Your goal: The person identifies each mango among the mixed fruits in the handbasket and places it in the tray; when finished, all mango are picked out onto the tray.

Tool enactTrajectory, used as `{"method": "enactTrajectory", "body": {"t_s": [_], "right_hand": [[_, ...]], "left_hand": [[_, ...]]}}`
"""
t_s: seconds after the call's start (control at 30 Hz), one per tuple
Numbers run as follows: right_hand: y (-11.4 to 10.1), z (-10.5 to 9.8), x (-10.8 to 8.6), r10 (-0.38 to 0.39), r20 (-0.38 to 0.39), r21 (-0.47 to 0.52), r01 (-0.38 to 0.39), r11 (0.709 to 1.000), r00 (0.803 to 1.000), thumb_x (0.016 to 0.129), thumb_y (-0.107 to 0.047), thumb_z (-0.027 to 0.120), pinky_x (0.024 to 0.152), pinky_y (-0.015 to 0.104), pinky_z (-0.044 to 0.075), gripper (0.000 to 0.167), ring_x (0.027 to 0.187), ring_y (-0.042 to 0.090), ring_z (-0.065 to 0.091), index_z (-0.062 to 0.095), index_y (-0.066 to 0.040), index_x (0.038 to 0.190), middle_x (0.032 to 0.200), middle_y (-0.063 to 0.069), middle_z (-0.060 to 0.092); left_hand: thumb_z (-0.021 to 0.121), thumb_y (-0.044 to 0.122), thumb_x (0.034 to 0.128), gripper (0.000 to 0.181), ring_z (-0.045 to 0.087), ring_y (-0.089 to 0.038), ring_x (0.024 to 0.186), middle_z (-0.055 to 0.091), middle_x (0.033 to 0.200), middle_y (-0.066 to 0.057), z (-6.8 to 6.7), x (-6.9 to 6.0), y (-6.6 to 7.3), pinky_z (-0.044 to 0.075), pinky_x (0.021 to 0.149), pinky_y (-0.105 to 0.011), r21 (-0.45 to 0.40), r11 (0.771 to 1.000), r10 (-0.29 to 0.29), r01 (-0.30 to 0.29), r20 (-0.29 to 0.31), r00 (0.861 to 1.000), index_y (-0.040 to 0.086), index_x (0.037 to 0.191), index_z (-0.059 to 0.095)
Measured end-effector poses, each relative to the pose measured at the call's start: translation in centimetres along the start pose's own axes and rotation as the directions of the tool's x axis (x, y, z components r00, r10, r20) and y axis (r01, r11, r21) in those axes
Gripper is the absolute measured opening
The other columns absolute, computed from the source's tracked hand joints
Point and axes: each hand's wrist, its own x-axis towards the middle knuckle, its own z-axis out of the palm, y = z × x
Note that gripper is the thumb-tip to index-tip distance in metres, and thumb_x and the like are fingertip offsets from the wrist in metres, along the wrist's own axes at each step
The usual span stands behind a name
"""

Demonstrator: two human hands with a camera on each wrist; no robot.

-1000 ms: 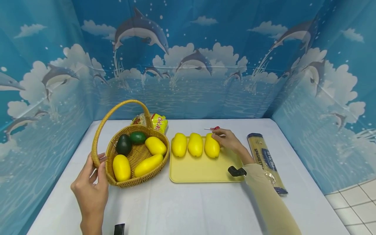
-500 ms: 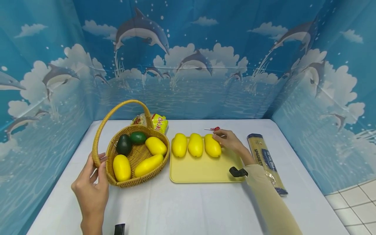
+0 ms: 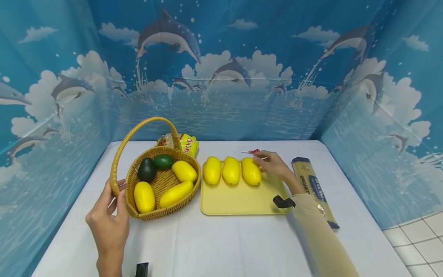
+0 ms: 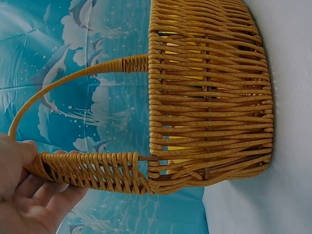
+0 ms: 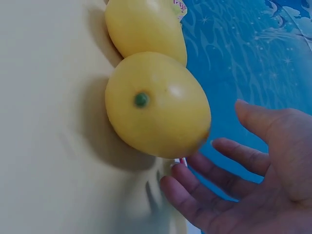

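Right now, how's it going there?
Left hand gripping arched golden wicker basket handle. Right hand loosely spread at rightmost yellow oval fruit on yellow rectangular tray, contact unclear. Nothing visibly blocking.

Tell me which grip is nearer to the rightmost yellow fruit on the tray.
Right. The right grip is right beside that yellow fruit, at its far end. The left grip holds the basket handle, across the basket from the fruit.

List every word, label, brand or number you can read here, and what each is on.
"SPAGHET…": on the long pasta pack; its ending is unclear.
Blue label on that pack: pale lettering, too blurred to read.
Yellow packet behind the basket: red characters, too small and blurred to read.
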Motion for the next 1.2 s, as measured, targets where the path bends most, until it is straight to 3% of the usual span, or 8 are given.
{"method": "enactTrajectory", "body": {"t_s": [0.3, 0.53, 0.67, 0.8, 0.93, 1.2], "right_hand": [[-1.4, -1.0, 0.1, -0.107, -0.061, -0.094, 0.101, 0.990, 0.992, 0.114, -0.030, 0.058, 0.114, 0.061, 0.051, 0.048, 0.134, 0.046, 0.058, 0.058, 0.003, 0.150, 0.147, 0.026, 0.062], [-4.0, -1.1, 0.0, -0.144, -0.075, -0.025, 0.142, 0.990, 0.987, 0.112, -0.027, 0.063, 0.111, 0.060, 0.055, 0.050, 0.132, 0.043, 0.061, 0.055, 0.001, 0.153, 0.145, 0.024, 0.063], [-6.4, -0.7, 0.1, -0.212, -0.042, 0.002, 0.212, 0.977, 0.976, 0.111, -0.020, 0.063, 0.110, 0.054, 0.057, 0.046, 0.130, 0.041, 0.063, 0.057, 0.001, 0.152, 0.145, 0.024, 0.064], [-9.4, 0.0, 0.5, -0.283, 0.065, 0.016, 0.282, 0.959, 0.957, 0.110, -0.014, 0.065, 0.112, 0.051, 0.057, 0.045, 0.132, 0.038, 0.063, 0.057, 0.001, 0.152, 0.144, 0.022, 0.065], [-12.4, 1.2, 1.1, -0.337, 0.235, 0.043, 0.336, 0.941, 0.912, 0.108, -0.009, 0.066, 0.113, 0.050, 0.056, 0.049, 0.136, 0.040, 0.061, 0.054, 0.003, 0.154, 0.147, 0.022, 0.064], [-17.3, 5.6, 3.6, -0.383, 0.536, 0.110, 0.388, 0.915, 0.753, 0.108, -0.006, 0.066, 0.114, 0.037, 0.056, 0.058, 0.144, 0.039, 0.055, 0.045, 0.005, 0.160, 0.157, 0.025, 0.055]], "left_hand": [[0.071, -0.009, 0.0992, 0.052, 0.067, 0.007, 0.119, 0.076, 0.128, -0.017, 0.0, 0.0, -0.1, 0.053, 0.093, -0.009, -0.003, 1.000, 0.008, -0.008, -0.003, 1.000, 0.003, 0.149, 0.063], [0.071, -0.008, 0.0995, 0.051, 0.067, 0.007, 0.119, 0.077, 0.128, -0.017, 0.0, 0.0, 0.0, 0.053, 0.093, -0.009, -0.004, 1.000, 0.006, -0.006, 0.000, 1.000, 0.003, 0.149, 0.064], [0.071, -0.007, 0.0998, 0.051, 0.067, 0.007, 0.119, 0.077, 0.128, -0.017, 0.0, -0.1, 0.0, 0.053, 0.092, -0.009, -0.004, 1.000, 0.004, -0.004, -0.002, 1.000, 0.004, 0.149, 0.064], [0.071, -0.007, 0.0996, 0.051, 0.067, 0.007, 0.118, 0.077, 0.127, -0.017, 0.1, -0.2, 0.0, 0.054, 0.092, -0.009, -0.013, 1.000, 0.005, -0.005, -0.004, 1.000, 0.004, 0.149, 0.064], [0.071, -0.009, 0.0990, 0.051, 0.068, 0.006, 0.118, 0.077, 0.127, -0.019, 0.2, -0.2, 0.0, 0.054, 0.093, -0.010, -0.019, 1.000, 0.012, -0.012, -0.004, 1.000, 0.002, 0.148, 0.064], [0.071, -0.007, 0.1000, 0.052, 0.067, 0.007, 0.118, 0.076, 0.128, -0.017, 0.0, -0.1, 0.0, 0.054, 0.092, -0.009, 0.006, 1.000, 0.002, -0.002, -0.001, 1.000, 0.005, 0.150, 0.063]]}}
